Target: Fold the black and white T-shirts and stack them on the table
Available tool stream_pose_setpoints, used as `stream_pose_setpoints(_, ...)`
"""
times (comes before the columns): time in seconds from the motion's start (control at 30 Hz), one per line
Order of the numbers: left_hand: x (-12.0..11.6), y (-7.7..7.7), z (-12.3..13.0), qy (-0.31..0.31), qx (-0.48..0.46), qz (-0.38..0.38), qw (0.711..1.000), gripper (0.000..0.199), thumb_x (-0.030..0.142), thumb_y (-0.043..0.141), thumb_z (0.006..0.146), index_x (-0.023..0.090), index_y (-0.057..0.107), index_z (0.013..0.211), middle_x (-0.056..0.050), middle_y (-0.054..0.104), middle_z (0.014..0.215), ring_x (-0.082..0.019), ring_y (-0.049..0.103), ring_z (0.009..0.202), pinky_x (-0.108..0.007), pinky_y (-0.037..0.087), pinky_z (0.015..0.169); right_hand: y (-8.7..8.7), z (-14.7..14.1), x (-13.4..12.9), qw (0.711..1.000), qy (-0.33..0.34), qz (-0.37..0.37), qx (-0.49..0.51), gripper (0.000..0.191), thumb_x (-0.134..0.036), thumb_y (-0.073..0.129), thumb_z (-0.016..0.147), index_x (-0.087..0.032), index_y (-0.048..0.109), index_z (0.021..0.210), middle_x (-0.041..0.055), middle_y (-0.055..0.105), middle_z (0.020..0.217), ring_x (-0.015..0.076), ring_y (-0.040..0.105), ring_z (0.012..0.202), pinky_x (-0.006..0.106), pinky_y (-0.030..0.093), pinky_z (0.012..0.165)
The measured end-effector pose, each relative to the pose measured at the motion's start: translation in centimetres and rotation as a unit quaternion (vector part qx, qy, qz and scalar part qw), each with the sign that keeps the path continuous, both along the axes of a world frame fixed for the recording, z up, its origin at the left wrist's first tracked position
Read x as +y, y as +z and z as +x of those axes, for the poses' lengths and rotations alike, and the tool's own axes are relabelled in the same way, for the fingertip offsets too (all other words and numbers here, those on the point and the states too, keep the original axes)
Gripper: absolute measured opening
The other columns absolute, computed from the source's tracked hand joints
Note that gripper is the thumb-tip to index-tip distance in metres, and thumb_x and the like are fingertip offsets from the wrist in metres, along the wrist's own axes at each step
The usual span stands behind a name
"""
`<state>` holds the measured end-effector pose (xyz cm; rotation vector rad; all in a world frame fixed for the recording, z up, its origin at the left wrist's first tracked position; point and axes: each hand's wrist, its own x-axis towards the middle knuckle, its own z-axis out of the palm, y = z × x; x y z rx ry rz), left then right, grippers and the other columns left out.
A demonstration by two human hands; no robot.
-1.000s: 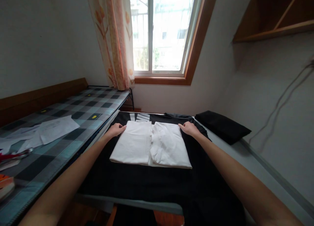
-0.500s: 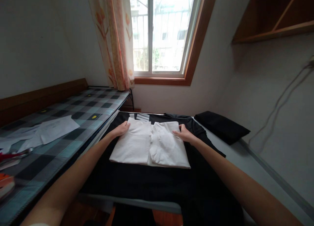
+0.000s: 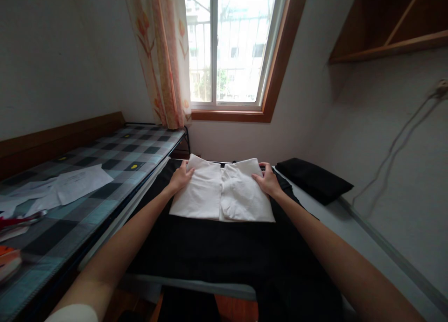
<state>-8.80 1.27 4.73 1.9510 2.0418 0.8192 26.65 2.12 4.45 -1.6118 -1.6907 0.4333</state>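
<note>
A folded white garment (image 3: 241, 193), its exact kind unclear, is held by both sides over a black cloth (image 3: 210, 247) spread on the table. My left hand (image 3: 181, 176) grips its left edge, thumb on top and fingers behind. On the right edge, my right hand (image 3: 268, 178) pinches it the same way. The garment's far edge is raised and tilts toward me, while its near edge appears low against the black cloth. A seam or gap runs down its middle.
A folded black cloth bundle (image 3: 313, 179) lies at the table's right rear. To the left is a bed with a checked mattress (image 3: 150, 142), carrying papers (image 3: 84, 184). Beyond stand a curtain (image 3: 168, 56) and a window. A wooden shelf (image 3: 388, 46) and a cable (image 3: 395, 149) are on the right wall.
Both hands have moved the white garment away from me and slightly right. Its far edge has lifted, covering the white stripes on the black cloth.
</note>
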Motion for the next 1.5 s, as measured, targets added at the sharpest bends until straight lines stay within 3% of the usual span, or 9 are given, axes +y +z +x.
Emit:
stream_pose_setpoints(0.2, 0.6, -1.9, 2.1, -0.003, -0.003, -0.077, 0.997, 0.072, 0.047, 0.06, 0.079, 0.018, 0.033, 0.139, -0.021, 0.055, 0.129, -0.036, 0.056, 0.115, -0.038, 0.043, 0.09, -1.3, 1.9, 0.8, 0.981, -0.036, -0.189, 0.027, 0.028, -0.035, 0.068, 0.075, -0.013, 0.062, 0.092, 0.0129, 0.067, 0.099, 0.0233, 0.064, 0.093, 0.03, 0.05, 0.077)
stream_pose_setpoints(0.4, -1.7, -2.9, 3.2, 0.012, 0.094, 0.023, 0.995, 0.063, 0.042, 0.055, 0.085, 0.021, 0.037, 0.141, -0.02, 0.033, 0.147, -0.039, 0.035, 0.132, -0.048, 0.029, 0.104, -0.5, 3.2, -0.3, 0.932, 0.003, -0.331, 0.149, 0.032, -0.043, 0.069, 0.076, -0.013, 0.061, 0.081, 0.0077, 0.065, 0.084, 0.0143, 0.062, 0.069, 0.025, 0.052, 0.059)
stream_pose_setpoints(0.5, -2.5, -3.4, 4.9, -0.089, 0.135, 0.068, 0.984, 0.041, 0.039, 0.048, 0.09, 0.023, 0.056, 0.127, -0.013, 0.029, 0.152, -0.035, 0.018, 0.141, -0.052, 0.01, 0.112, 0.0, 3.2, -0.9, 0.929, 0.025, -0.342, 0.136, 0.034, -0.042, 0.07, 0.075, -0.013, 0.062, 0.09, 0.0089, 0.066, 0.091, 0.0144, 0.062, 0.074, 0.024, 0.053, 0.058)
stream_pose_setpoints(0.6, -2.7, -4.2, 6.8, -0.174, 0.112, 0.018, 0.978, 0.046, 0.047, 0.043, 0.091, 0.026, 0.054, 0.131, -0.013, 0.038, 0.148, -0.033, 0.023, 0.14, -0.054, 0.008, 0.112, 0.2, 3.0, -1.3, 0.938, 0.03, -0.329, 0.104, 0.036, -0.039, 0.071, 0.074, -0.012, 0.062, 0.095, 0.0117, 0.066, 0.101, 0.0174, 0.063, 0.083, 0.024, 0.054, 0.059)
stream_pose_setpoints(0.93, -2.0, -4.2, 6.8, -0.243, -0.067, -0.029, 0.967, 0.052, 0.052, 0.059, 0.081, 0.026, 0.06, 0.126, -0.01, 0.046, 0.144, -0.031, 0.03, 0.139, -0.049, 0.009, 0.115, 0.0, 2.7, -1.5, 0.953, 0.015, -0.296, 0.063, 0.036, -0.034, 0.07, 0.073, -0.013, 0.063, 0.101, 0.0121, 0.067, 0.099, 0.0197, 0.064, 0.086, 0.022, 0.052, 0.056)
stream_pose_setpoints(1.13, -1.4, -2.9, 3.4, -0.221, -0.419, -0.128, 0.871, 0.038, 0.043, 0.069, 0.076, 0.018, 0.069, 0.105, -0.012, 0.064, 0.122, -0.026, 0.056, 0.118, -0.036, 0.038, 0.103, 0.5, 3.1, -0.6, 0.935, 0.047, -0.327, 0.127, 0.026, -0.029, 0.064, 0.077, -0.013, 0.061, 0.097, 0.0103, 0.067, 0.095, 0.0161, 0.064, 0.078, 0.021, 0.051, 0.055)
stream_pose_setpoints(1.3, -2.1, -3.7, 2.4, -0.206, -0.561, -0.094, 0.796, 0.037, 0.042, 0.062, 0.083, 0.016, 0.066, 0.109, -0.013, 0.065, 0.121, -0.022, 0.054, 0.121, -0.034, 0.037, 0.105, 5.0, -0.3, 0.3, 0.951, 0.049, -0.286, 0.104, 0.021, -0.026, 0.065, 0.078, -0.013, 0.062, 0.094, 0.0067, 0.067, 0.083, 0.0135, 0.062, 0.067, 0.019, 0.048, 0.051)
stream_pose_setpoints(1.37, -2.2, -3.5, 2.1, -0.202, -0.594, -0.107, 0.771, 0.042, 0.049, 0.055, 0.086, 0.016, 0.064, 0.112, -0.013, 0.066, 0.119, -0.023, 0.055, 0.12, -0.036, 0.038, 0.104, 7.2, -3.1, 0.1, 0.952, 0.114, -0.255, 0.124, 0.026, -0.031, 0.067, 0.079, -0.014, 0.063, 0.098, 0.0059, 0.067, 0.081, 0.0138, 0.062, 0.067, 0.02, 0.048, 0.052)
stream_pose_setpoints(1.5, -2.6, -2.4, 1.4, -0.183, -0.664, -0.149, 0.709, 0.062, 0.064, 0.045, 0.085, 0.015, 0.058, 0.121, -0.015, 0.065, 0.119, -0.027, 0.06, 0.112, -0.042, 0.047, 0.096, 8.6, -8.8, -0.7, 0.875, 0.357, -0.2, 0.26, 0.046, -0.042, 0.065, 0.082, -0.019, 0.053, 0.121, 0.0086, 0.069, 0.098, 0.0162, 0.067, 0.083, 0.029, 0.055, 0.071)
